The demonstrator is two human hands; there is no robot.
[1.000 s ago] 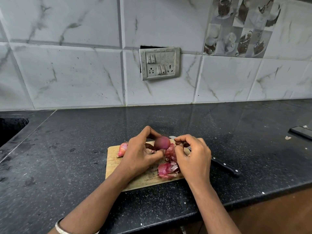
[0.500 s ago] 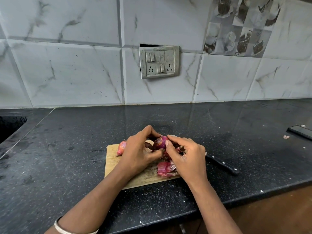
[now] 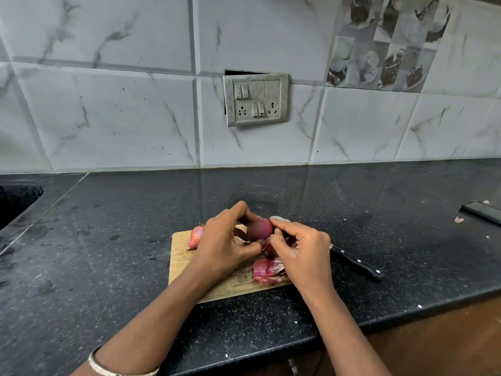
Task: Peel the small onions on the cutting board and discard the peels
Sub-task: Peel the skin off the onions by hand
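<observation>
L hand [image 3: 225,248] grips smooth onion [image 3: 260,229], R hand [image 3: 303,253] pinches it.

Knife [image 3: 356,264] blade behind right hand [image 3: 303,252]

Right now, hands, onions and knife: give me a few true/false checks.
1. The left hand holds an onion above the cutting board. True.
2. The right hand grips the knife. False: the knife lies on the counter beside the board; the right hand pinches at the onion.
3. A second onion lies on the board, left of the left hand. True.
4. No peels are on the board. False: peels lie by the right hand.
</observation>
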